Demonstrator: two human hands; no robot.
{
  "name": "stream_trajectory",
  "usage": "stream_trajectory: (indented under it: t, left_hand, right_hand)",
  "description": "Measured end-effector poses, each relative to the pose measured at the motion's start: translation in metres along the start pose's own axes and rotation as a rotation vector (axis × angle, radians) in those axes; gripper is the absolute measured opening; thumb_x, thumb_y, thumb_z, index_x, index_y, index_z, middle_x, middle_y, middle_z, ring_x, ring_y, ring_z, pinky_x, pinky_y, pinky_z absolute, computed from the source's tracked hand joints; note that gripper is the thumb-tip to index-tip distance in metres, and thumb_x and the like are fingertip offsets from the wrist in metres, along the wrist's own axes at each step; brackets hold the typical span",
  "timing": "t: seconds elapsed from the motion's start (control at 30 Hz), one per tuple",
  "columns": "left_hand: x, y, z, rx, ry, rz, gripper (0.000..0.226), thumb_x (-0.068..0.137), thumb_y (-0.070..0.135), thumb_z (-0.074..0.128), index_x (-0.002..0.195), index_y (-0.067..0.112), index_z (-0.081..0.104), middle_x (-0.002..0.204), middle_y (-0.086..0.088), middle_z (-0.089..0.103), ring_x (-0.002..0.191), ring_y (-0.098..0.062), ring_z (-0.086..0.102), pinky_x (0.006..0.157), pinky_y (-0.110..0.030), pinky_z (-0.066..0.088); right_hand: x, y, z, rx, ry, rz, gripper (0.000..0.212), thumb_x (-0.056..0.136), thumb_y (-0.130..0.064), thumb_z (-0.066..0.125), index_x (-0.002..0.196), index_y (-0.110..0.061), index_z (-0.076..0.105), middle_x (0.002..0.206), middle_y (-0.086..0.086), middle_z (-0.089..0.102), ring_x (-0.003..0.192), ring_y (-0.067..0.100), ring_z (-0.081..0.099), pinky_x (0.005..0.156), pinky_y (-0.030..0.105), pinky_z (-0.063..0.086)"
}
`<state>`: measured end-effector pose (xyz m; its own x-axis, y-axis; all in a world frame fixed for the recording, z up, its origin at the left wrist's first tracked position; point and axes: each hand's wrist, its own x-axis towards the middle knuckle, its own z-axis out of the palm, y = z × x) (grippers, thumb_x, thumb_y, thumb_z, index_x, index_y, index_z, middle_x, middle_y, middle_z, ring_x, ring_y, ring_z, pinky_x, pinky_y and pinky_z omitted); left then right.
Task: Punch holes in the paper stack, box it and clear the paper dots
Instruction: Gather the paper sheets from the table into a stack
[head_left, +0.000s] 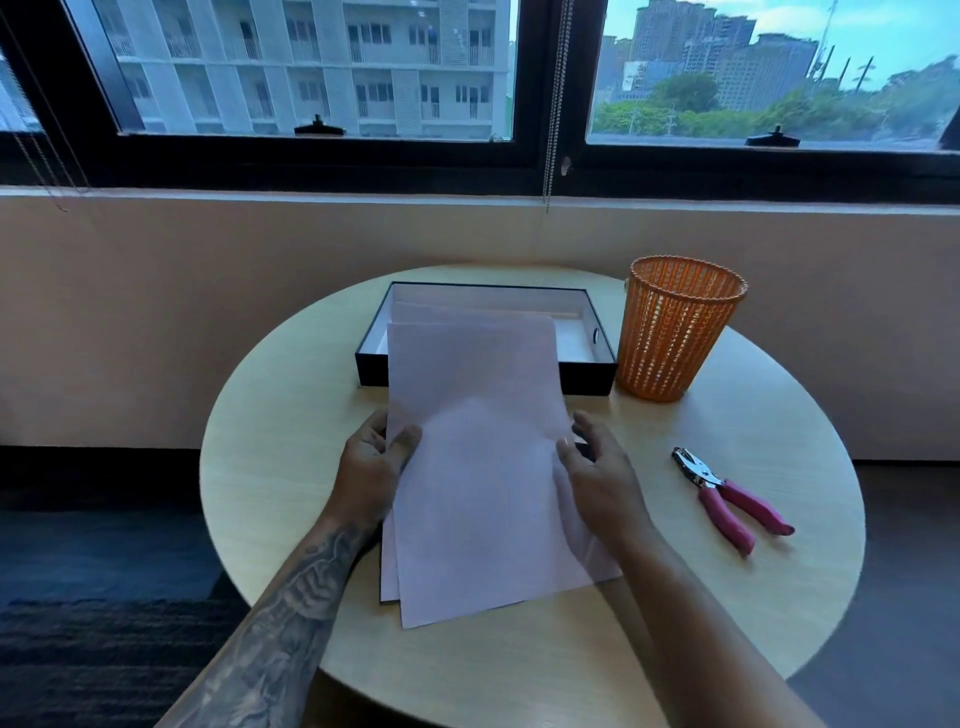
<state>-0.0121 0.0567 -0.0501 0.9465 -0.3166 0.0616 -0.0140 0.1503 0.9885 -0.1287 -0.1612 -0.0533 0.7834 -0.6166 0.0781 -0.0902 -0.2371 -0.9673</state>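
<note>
A stack of white paper (478, 467) is held above the round table, its sheets slightly fanned, its far end overlapping the box. My left hand (371, 467) grips the stack's left edge with the thumb on top. My right hand (597, 475) holds the right edge, fingers partly spread. Behind the stack lies an open black box (587, 379) with a white inside, partly hidden by the paper. A hole punch (730, 496) with pink handles and a metal head rests on the table to the right, apart from my hands. No paper dots are visible.
An orange mesh waste basket (675, 327) stands right of the box at the back right. The round wooden table (270, 467) drops off to dark floor all around. A wall and window sill (311, 195) lie just beyond the table.
</note>
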Motion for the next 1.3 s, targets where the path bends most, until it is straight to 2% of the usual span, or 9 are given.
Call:
stream_trajectory:
  t: [0.13, 0.3, 0.47, 0.67, 0.83, 1.0, 1.17, 1.23, 1.3]
  left_hand:
    - [-0.001, 0.022, 0.005, -0.002, -0.011, 0.046, 0.019, 0.094, 0.009, 0.066, 0.108, 0.020, 0.074, 0.101, -0.005, 0.079, 0.095, -0.035, 0.074, 0.085, -0.046, 0.060]
    - [0.000, 0.069, 0.023, 0.068, -0.005, 0.229, 0.018, 0.086, 0.015, 0.070, 0.097, 0.029, 0.077, 0.098, 0.002, 0.079, 0.086, -0.016, 0.073, 0.077, -0.033, 0.061]
    - [-0.002, 0.090, 0.041, 0.097, 0.041, 0.350, 0.012, 0.090, 0.017, 0.064, 0.099, 0.021, 0.071, 0.099, -0.009, 0.076, 0.086, -0.016, 0.068, 0.078, -0.035, 0.058]
    - [-0.015, 0.056, 0.040, 0.110, 0.067, 0.276, 0.013, 0.092, 0.004, 0.066, 0.104, 0.009, 0.064, 0.094, -0.004, 0.073, 0.081, -0.008, 0.067, 0.072, -0.021, 0.054]
    - [-0.016, 0.055, 0.048, 0.085, 0.032, 0.253, 0.027, 0.095, 0.001, 0.060, 0.103, 0.026, 0.067, 0.092, 0.012, 0.076, 0.084, -0.005, 0.071, 0.072, -0.019, 0.056]
    - [-0.003, 0.092, 0.031, 0.459, 0.095, 0.450, 0.004, 0.083, 0.023, 0.058, 0.081, 0.023, 0.061, 0.069, 0.002, 0.063, 0.061, -0.010, 0.053, 0.059, -0.029, 0.044]
    - [-0.003, 0.133, 0.029, 1.010, 0.020, 0.649, 0.009, 0.081, 0.027, 0.052, 0.084, 0.025, 0.060, 0.069, 0.001, 0.063, 0.069, -0.033, 0.056, 0.063, -0.037, 0.048]
    - [-0.005, 0.136, 0.039, 1.046, -0.086, 0.741, 0.014, 0.079, 0.022, 0.055, 0.088, 0.024, 0.066, 0.074, 0.004, 0.067, 0.074, -0.030, 0.060, 0.071, -0.035, 0.048]
    - [-0.001, 0.129, 0.042, 1.044, -0.114, 0.858, 0.016, 0.079, 0.018, 0.059, 0.090, 0.026, 0.067, 0.084, 0.006, 0.070, 0.083, -0.027, 0.062, 0.086, -0.044, 0.049]
  right_hand:
    - [0.001, -0.017, -0.016, 0.251, 0.014, 0.033, 0.031, 0.098, -0.007, 0.059, 0.124, -0.022, 0.064, 0.102, 0.003, 0.077, 0.093, 0.019, 0.073, 0.086, 0.036, 0.057]
    - [0.000, -0.055, -0.029, 0.360, 0.163, -0.220, 0.018, 0.098, -0.003, 0.060, 0.094, -0.020, 0.064, 0.085, 0.005, 0.067, 0.079, 0.018, 0.061, 0.075, 0.033, 0.051]
    - [0.000, -0.078, -0.034, 0.430, 0.214, -0.352, 0.016, 0.099, -0.009, 0.059, 0.093, -0.024, 0.060, 0.088, 0.008, 0.063, 0.079, 0.019, 0.058, 0.069, 0.029, 0.052]
    - [-0.010, -0.049, -0.031, 0.471, 0.101, -0.234, 0.022, 0.098, 0.000, 0.057, 0.098, -0.021, 0.060, 0.095, 0.009, 0.066, 0.085, 0.021, 0.063, 0.076, 0.040, 0.054]
    - [-0.014, -0.050, -0.024, 0.437, 0.028, -0.184, 0.030, 0.098, 0.002, 0.056, 0.109, -0.025, 0.060, 0.100, -0.003, 0.074, 0.092, 0.015, 0.069, 0.078, 0.033, 0.058]
    - [-0.009, -0.068, -0.046, 0.164, 0.193, -0.307, 0.052, 0.095, -0.013, 0.067, 0.140, -0.025, 0.043, 0.131, -0.003, 0.057, 0.115, 0.014, 0.060, 0.090, 0.023, 0.052]
    - [-0.010, -0.079, -0.066, -0.082, 0.358, -0.518, 0.066, 0.090, -0.027, 0.067, 0.149, -0.021, 0.039, 0.152, -0.001, 0.046, 0.137, 0.010, 0.044, 0.107, 0.017, 0.038]
    - [-0.007, -0.077, -0.064, -0.079, 0.269, -0.547, 0.045, 0.091, -0.020, 0.067, 0.135, -0.018, 0.055, 0.134, 0.001, 0.061, 0.123, 0.010, 0.057, 0.099, 0.022, 0.049]
    - [-0.005, -0.073, -0.059, 0.014, 0.144, -0.485, 0.016, 0.094, -0.016, 0.062, 0.109, -0.017, 0.068, 0.102, 0.005, 0.070, 0.093, 0.012, 0.066, 0.077, 0.034, 0.056]
